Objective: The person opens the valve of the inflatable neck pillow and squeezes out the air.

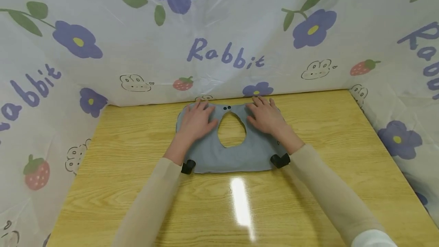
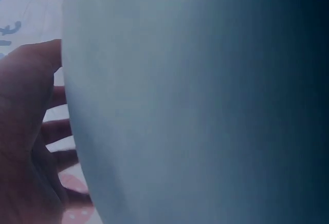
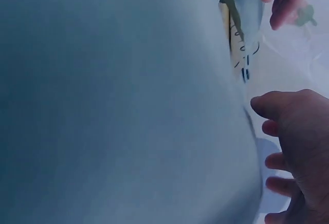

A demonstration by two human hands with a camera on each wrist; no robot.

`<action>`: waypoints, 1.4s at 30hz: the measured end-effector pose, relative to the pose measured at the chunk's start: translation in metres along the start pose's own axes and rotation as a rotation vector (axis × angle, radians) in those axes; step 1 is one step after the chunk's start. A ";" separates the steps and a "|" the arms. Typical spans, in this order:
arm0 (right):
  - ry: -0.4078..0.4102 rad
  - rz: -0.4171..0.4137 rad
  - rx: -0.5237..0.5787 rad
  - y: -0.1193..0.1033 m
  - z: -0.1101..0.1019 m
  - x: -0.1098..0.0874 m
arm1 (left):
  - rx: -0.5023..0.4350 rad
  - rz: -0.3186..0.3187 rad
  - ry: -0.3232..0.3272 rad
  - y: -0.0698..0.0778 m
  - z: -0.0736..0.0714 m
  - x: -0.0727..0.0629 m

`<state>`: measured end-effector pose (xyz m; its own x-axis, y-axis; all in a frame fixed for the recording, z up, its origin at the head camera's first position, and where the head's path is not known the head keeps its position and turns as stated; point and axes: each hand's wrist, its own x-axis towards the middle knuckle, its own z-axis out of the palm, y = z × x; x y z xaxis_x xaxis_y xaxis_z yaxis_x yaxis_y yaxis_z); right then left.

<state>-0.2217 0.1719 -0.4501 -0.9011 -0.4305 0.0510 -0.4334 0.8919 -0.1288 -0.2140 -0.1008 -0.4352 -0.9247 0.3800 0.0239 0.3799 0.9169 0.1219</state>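
Note:
A grey-blue neck pillow (image 1: 233, 159) lies flat on the wooden table, with a teardrop-shaped hole in its middle. Two small dark round buttons (image 1: 227, 108) sit close together at its far edge. My left hand (image 1: 196, 122) rests on the pillow's left arm, fingers spread toward the far edge. On the right arm rests my right hand (image 1: 265, 116), its fingers likewise pointing away. Grey fabric (image 2: 180, 100) fills most of the left wrist view, and the fabric (image 3: 128, 106) does the same in the right wrist view, hiding much of the contact.
The wooden table (image 1: 137, 197) extends around the pillow. A white cloth printed with flowers, strawberries and "Rabbit" lettering (image 1: 226, 54) hangs behind and at both sides. Black wrist camera mounts (image 1: 280, 160) sit under the forearms, close to the pillow's near corners.

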 end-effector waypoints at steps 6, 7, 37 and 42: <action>-0.057 0.050 0.019 0.003 0.004 0.003 | 0.064 -0.063 -0.052 -0.002 0.005 0.005; -0.062 0.053 0.023 0.003 0.004 0.003 | 0.063 -0.066 -0.060 -0.002 0.006 0.005; -0.042 0.055 0.135 0.016 0.000 -0.005 | 0.023 -0.100 -0.021 -0.002 -0.003 -0.007; 0.000 0.050 0.118 0.018 -0.004 -0.017 | 0.015 -0.090 0.028 0.001 -0.013 -0.020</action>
<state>-0.2137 0.1959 -0.4488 -0.9214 -0.3864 0.0414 -0.3841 0.8896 -0.2471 -0.1950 -0.1092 -0.4225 -0.9553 0.2925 0.0418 0.2954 0.9490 0.1101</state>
